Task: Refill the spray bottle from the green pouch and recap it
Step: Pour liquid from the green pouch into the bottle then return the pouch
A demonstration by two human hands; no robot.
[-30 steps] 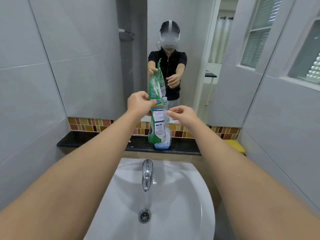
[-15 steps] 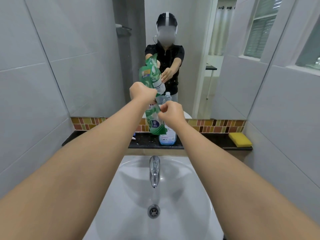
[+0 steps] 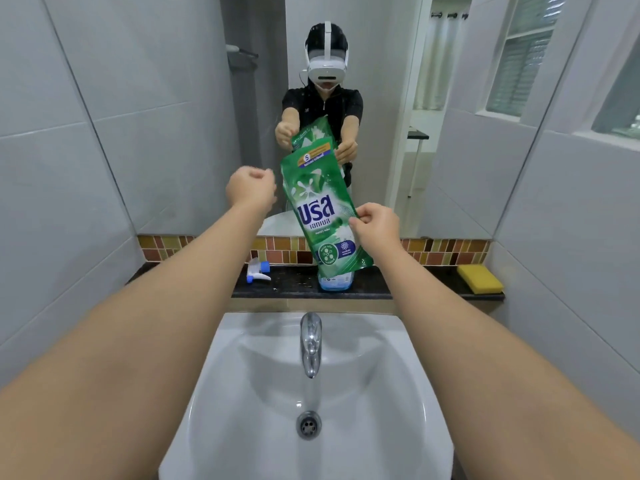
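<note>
Fingers (image 3: pixel 356 221) of the right hand (image 3: pixel 375 225) are pinching the right edge of the green pouch (image 3: pixel 317 202), which is standing tall and leaning left. Its bottom is hanging right over the spray bottle (image 3: pixel 335 281) on the dark shelf (image 3: pixel 398 282). Just left, the left hand (image 3: pixel 251 188) is curling into an empty fist. I think turning the pouch over comes next.

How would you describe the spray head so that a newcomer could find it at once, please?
Above the white sink runs a dark ledge. Toward its left end, left of the green pouch, lies the spray head, the only white-and-blue piece there, off its bottle.
</note>
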